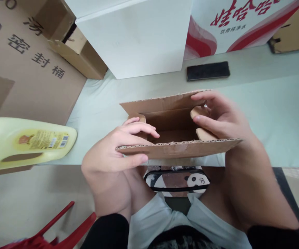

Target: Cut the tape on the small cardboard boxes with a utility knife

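A small open cardboard box (177, 148) stands at the near edge of the pale table (268, 114), its flaps up. My left hand (118, 148) grips the near left corner of the box, thumb under the near flap and fingers curled over the left side flap. My right hand (222, 117) holds the right end, fingertips pinching the right side flap and touching the far flap. The inside of the box looks empty where it shows.
A pale yellow jug (22, 141) lies on its side at the left edge. Large cardboard boxes (32, 69), a white box (139, 38) and a red-and-white carton (237, 24) stand behind. A black phone (208, 71) lies beyond. A red stool (56, 231) is below left.
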The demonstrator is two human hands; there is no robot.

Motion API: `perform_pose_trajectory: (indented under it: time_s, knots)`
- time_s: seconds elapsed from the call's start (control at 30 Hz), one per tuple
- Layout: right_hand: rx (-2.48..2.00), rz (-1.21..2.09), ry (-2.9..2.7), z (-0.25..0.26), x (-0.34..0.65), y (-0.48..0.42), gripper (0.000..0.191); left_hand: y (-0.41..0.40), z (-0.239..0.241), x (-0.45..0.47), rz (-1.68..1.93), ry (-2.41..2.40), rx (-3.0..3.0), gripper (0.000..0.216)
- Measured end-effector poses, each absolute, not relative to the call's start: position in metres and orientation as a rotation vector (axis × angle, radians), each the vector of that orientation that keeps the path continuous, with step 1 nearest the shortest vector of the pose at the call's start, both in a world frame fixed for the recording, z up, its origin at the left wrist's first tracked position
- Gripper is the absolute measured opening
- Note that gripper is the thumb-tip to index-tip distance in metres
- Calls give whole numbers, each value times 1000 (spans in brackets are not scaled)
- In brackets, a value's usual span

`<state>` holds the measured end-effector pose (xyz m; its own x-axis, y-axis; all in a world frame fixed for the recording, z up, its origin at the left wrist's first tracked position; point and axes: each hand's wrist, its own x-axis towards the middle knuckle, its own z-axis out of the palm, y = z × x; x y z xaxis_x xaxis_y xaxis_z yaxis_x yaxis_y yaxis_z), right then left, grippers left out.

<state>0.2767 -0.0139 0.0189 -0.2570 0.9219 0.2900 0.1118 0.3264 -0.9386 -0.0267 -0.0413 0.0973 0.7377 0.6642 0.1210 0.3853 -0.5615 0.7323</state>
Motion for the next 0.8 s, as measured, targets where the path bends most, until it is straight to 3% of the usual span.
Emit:
perform_pose_trajectory:
  time_s: [0.13, 0.23, 0.33, 0.53, 0.8]
  knots:
    - [-907, 1205, -1600, 20, 278, -15, 43, -39, 88, -24, 720, 914, 2214, 9]
    - [-850, 1318, -1586, 18, 279, -17, 36, -36, 82, -22, 897, 985, 2184, 21]
    - [-834, 1287, -1446, 16, 279, -17, 35, -34, 75, -19, 1135, 1006, 2127, 24]
    - [-751, 1266, -1255, 17, 279, -14, 64, -28, 60, -11, 1219, 1111, 2027, 32]
    - [-623, 1254, -1518, 14, 284, -13, 75, -13, 40, -15, 1315, 1359, 2023, 60]
